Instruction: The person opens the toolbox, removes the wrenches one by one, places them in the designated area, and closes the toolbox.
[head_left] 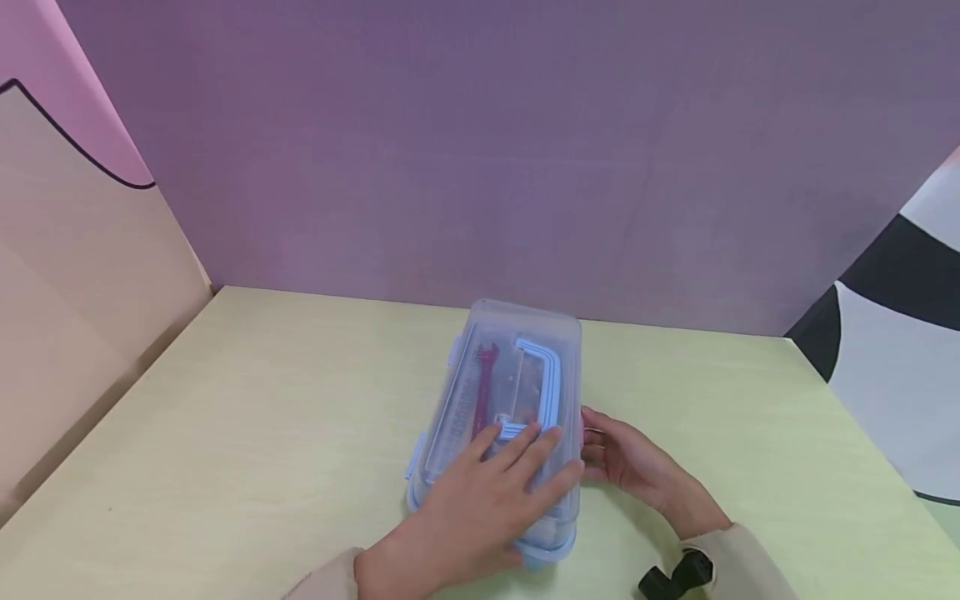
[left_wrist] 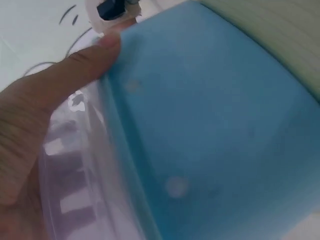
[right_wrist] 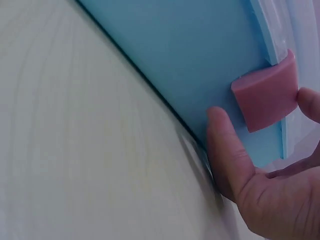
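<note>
Left grip: palm down, fingers spread, lower centre of the frame.
Right grip: lower right, fingers slightly bent and parted.
Left wrist: bottom edge.

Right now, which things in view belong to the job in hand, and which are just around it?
Part of the job, it seems: left hand, resting on the box; right hand, at the pink latch; blue handle.

Just around: pale table; purple backdrop; black-and-white side panel.
</note>
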